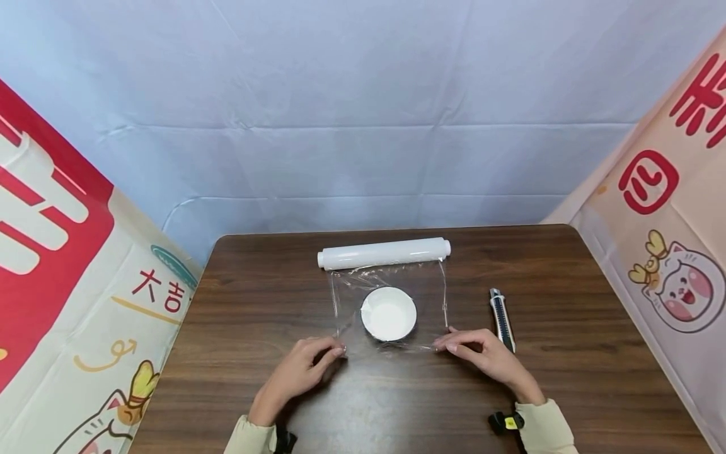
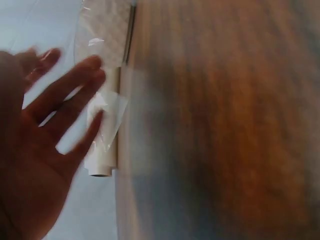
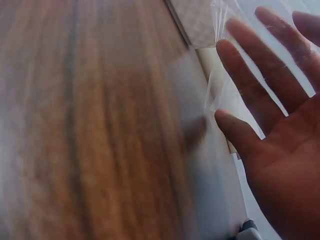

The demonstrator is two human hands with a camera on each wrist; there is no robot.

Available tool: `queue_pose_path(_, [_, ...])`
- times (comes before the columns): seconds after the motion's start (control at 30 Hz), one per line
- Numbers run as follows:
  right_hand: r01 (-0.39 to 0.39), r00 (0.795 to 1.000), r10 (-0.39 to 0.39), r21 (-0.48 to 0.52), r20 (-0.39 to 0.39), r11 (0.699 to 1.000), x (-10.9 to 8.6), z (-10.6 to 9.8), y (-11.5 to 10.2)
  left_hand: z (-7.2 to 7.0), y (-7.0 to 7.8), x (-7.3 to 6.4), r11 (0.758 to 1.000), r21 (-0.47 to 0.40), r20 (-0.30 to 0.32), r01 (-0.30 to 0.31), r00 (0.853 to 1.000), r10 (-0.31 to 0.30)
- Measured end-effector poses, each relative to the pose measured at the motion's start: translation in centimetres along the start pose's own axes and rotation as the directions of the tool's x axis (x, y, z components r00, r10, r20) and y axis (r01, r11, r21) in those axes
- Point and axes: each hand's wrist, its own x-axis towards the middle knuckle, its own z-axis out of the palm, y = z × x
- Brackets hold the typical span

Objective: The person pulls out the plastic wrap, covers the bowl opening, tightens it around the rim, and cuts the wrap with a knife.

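A pale blue-white cloth (image 1: 351,94) hangs behind a dark brown wood-grain tabletop (image 1: 255,284), with printed banners at both sides. On the tabletop, a sheet of clear plastic wrap (image 1: 429,293) runs toward the person from its white roll (image 1: 386,253), which lies crosswise near the far edge. Its two near corners are held apart: the left hand (image 1: 303,369) has its grip pinching one corner between thumb and index finger, and the right hand (image 1: 484,356) has its grip pinching the other likewise. In the wrist views, the remaining fingers of each hand are extended. A round white bowl (image 1: 389,314) sits under the wrap, between roll and hands. Just beside the right hand lies a utility knife (image 1: 501,318).
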Motion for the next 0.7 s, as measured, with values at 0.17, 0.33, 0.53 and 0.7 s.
queue_pose_path(0.17, [-0.093,0.996,0.093,-0.068,-0.004,0.993,-0.1,0.3,-0.2,0.0,0.6,0.3,0.987,-0.047,0.177,0.155,0.974,-0.145])
queue_pose_path(0.33, [-0.073,0.996,0.072,-0.029,-0.048,0.997,0.1,0.1,-0.7,-0.3,1.0,0.8,0.926,-0.253,0.136,0.28,0.958,-0.252])
queue_pose_path(0.53, [-0.082,0.983,0.063,-0.102,-0.173,0.991,0.3,0.0,-1.2,-1.0,1.3,1.0,0.86,-0.285,0.074,0.422,0.905,-0.42])
queue_pose_path(0.7, [-0.199,0.936,0.098,-0.276,-0.338,0.94,0.7,0.4,-2.0,-1.4,1.2,1.8,0.847,-0.186,0.049,0.498,0.866,-0.498])
